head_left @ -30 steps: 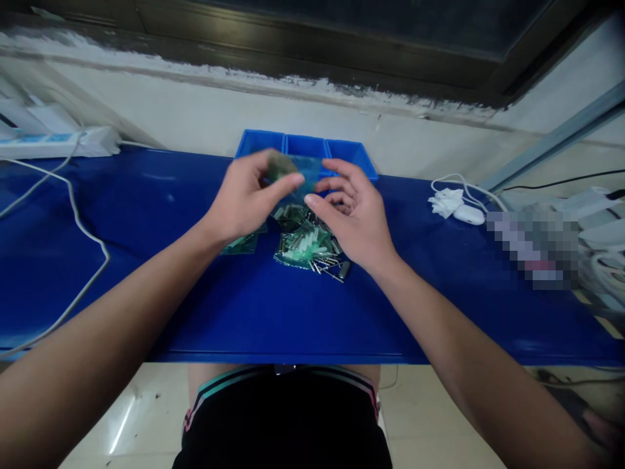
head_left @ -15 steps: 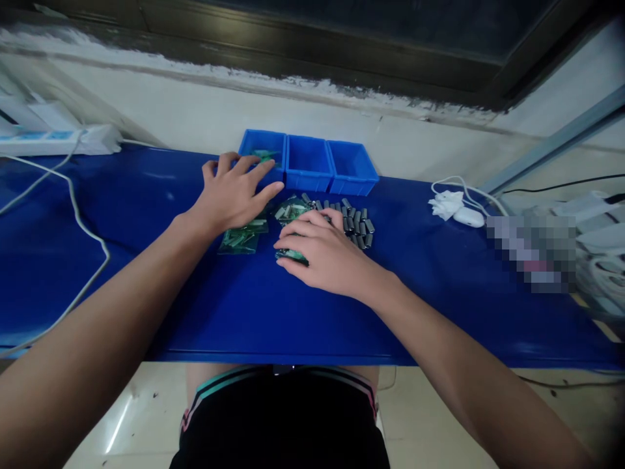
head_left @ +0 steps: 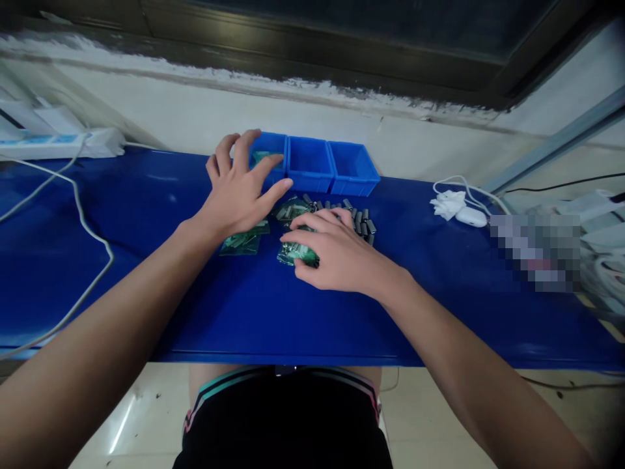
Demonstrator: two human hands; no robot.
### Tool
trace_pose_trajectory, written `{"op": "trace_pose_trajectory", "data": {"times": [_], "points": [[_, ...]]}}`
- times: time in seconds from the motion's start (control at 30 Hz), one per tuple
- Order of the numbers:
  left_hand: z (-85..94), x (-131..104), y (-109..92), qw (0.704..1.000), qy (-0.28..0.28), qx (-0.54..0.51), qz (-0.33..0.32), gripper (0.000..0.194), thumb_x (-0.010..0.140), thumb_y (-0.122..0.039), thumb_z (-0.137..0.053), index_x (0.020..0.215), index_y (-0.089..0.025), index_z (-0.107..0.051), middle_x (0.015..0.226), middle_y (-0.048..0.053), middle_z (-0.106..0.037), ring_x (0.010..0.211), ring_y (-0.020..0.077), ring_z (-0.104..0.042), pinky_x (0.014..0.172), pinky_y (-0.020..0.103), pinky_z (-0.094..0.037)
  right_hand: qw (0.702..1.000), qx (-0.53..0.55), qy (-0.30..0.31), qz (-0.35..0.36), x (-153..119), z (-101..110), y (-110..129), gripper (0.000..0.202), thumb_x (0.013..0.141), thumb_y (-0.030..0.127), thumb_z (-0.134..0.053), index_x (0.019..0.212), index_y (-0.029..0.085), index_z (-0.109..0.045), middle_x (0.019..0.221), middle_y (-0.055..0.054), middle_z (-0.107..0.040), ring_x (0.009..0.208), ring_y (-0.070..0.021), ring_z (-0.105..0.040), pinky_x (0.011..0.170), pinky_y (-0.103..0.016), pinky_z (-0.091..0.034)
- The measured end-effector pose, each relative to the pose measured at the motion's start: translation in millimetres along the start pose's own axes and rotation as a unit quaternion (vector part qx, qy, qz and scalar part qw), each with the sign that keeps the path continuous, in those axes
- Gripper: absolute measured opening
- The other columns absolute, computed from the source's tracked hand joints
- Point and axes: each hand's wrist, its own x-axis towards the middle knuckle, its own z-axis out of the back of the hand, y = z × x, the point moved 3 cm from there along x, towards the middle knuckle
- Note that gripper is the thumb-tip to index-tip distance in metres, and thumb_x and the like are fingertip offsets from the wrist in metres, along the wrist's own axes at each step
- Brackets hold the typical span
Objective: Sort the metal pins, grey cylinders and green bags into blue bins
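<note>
My left hand [head_left: 244, 185] is spread with nothing in it, over the front left of the left blue bin [head_left: 274, 138], which has green pieces inside. My right hand [head_left: 334, 251] rests with fingers apart over a green packet [head_left: 291, 253] and part of a group of dark grey cylinders [head_left: 365, 223]. Another green packet [head_left: 244, 242] lies below my left wrist, and a third packet [head_left: 291, 208] lies between my hands. My right palm hides some of the cylinders.
Two more blue bins, the middle [head_left: 308, 159] and the right [head_left: 355, 166], adjoin the left one. White cables and a power strip [head_left: 102, 142] lie at left. A white charger [head_left: 471, 216] with crumpled tissue [head_left: 446, 204] is at right.
My left hand has lifted slightly, its fingers spreading more upward. My right hand has shifted a little to the right, showing more of the green packet.
</note>
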Motion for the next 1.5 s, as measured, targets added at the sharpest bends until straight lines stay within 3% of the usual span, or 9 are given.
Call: {"op": "trace_pose_trajectory", "data": {"times": [0.23, 0.33, 0.47, 0.6, 0.83, 1.07, 1.17, 1.3, 1.5], "points": [[8.4, 1, -8, 1.000, -0.008, -0.003, 0.000, 0.073, 0.104, -0.082, -0.034, 0.148, -0.034, -0.067, 0.169, 0.006, -0.049, 0.162, 0.0471, -0.014, 0.126, 0.076, -0.018, 0.997, 0.020, -0.059, 0.051, 1, 4, 2, 0.036, 0.102, 0.024, -0.061, 0.133, 0.022, -0.078, 0.140, -0.011, -0.075, 0.128, -0.0305, -0.067, 0.120, -0.055, -0.039], [16.7, 4, -16, 0.998, -0.040, -0.036, -0.041, 0.069, 0.109, -0.076, -0.032, 0.142, -0.029, -0.070, 0.157, 0.009, -0.061, 0.155, 0.0423, -0.033, 0.128, 0.071, -0.024, 0.985, 0.071, -0.149, 0.050, 2, 13, 0, 0.030, 0.104, 0.032, -0.064, 0.125, 0.019, -0.080, 0.126, -0.009, -0.082, 0.116, -0.0270, -0.075, 0.107, -0.045, -0.052], [22.1, 3, -33, 0.978, -0.022, -0.163, -0.132, 0.071, 0.113, -0.072, -0.029, 0.118, -0.022, -0.079, 0.123, 0.012, -0.079, 0.119, 0.0322, -0.070, 0.114, 0.056, -0.048, 0.941, 0.210, -0.258, -0.062, 3, 19, -15, 0.035, 0.105, 0.058, -0.068, 0.102, 0.026, -0.082, 0.091, -0.002, -0.082, 0.080, -0.0204, -0.076, 0.074, -0.036, -0.056], [13.8, 0, -46, 0.960, 0.077, -0.233, -0.134, 0.062, 0.101, -0.078, -0.059, 0.112, -0.021, -0.080, 0.108, 0.010, -0.082, 0.098, 0.0272, -0.076, 0.090, 0.043, -0.059, 0.876, 0.358, -0.282, -0.155, 7, 14, -32, 0.056, 0.102, 0.078, -0.061, 0.085, 0.025, -0.073, 0.066, 0.002, -0.065, 0.060, -0.0166, -0.066, 0.059, -0.033, -0.052], [2.2, 2, -38, 0.933, 0.073, -0.351, -0.026, 0.043, 0.096, -0.066, -0.077, 0.096, -0.023, -0.076, 0.086, 0.006, -0.079, 0.075, 0.0210, -0.073, 0.065, 0.036, -0.059, 0.852, 0.441, -0.248, -0.133, 17, 10, -35, 0.057, 0.087, 0.074, -0.082, 0.116, 0.027, -0.067, 0.104, -0.002, -0.077, 0.072, -0.0174, -0.076, 0.078, -0.039, -0.066], [7.1, 6, -24, 0.956, -0.006, -0.293, -0.008, 0.041, 0.099, -0.065, -0.073, 0.104, -0.025, -0.074, 0.089, 0.005, -0.077, 0.078, 0.0224, -0.072, 0.068, 0.041, -0.059, 0.880, 0.343, -0.289, -0.157, 11, 6, -31, 0.054, 0.100, 0.056, -0.073, 0.145, 0.027, -0.066, 0.131, -0.008, -0.076, 0.077, -0.0174, -0.072, 0.077, -0.041, -0.064], [19.3, 7, -13, 0.974, -0.139, -0.177, -0.026, 0.036, 0.109, -0.059, -0.063, 0.121, -0.027, -0.074, 0.107, 0.004, -0.078, 0.084, 0.0192, -0.070, 0.081, 0.043, -0.061, 0.938, 0.223, -0.247, -0.098, 6, 10, -18, 0.054, 0.103, 0.045, -0.069, 0.153, 0.025, -0.063, 0.138, -0.010, -0.074, 0.101, -0.0235, -0.072, 0.091, -0.044, -0.060], [28.8, 10, 3, 0.968, -0.241, -0.051, -0.044, 0.033, 0.116, -0.045, -0.051, 0.131, -0.026, -0.074, 0.126, 0.005, -0.070, 0.106, 0.0198, -0.069, 0.093, 0.043, -0.061, 0.990, 0.105, -0.089, 0.003, 0, 14, 5, 0.050, 0.106, 0.045, -0.067, 0.152, 0.024, -0.067, 0.144, -0.010, -0.074, 0.137, -0.0325, -0.059, 0.116, -0.055, -0.047], [2.1, 14, 20, 0.994, 0.034, 0.098, 0.019, 0.067, 0.107, -0.067, -0.044, 0.146, -0.020, -0.072, 0.161, 0.016, -0.059, 0.151, 0.0461, -0.049, 0.122, 0.068, -0.043, 0.997, 0.027, 0.048, 0.052, -2, 0, 11, 0.050, 0.107, 0.049, -0.067, 0.149, 0.022, -0.071, 0.157, -0.013, -0.064, 0.151, -0.0377, -0.046, 0.125, -0.064, -0.031]]}}
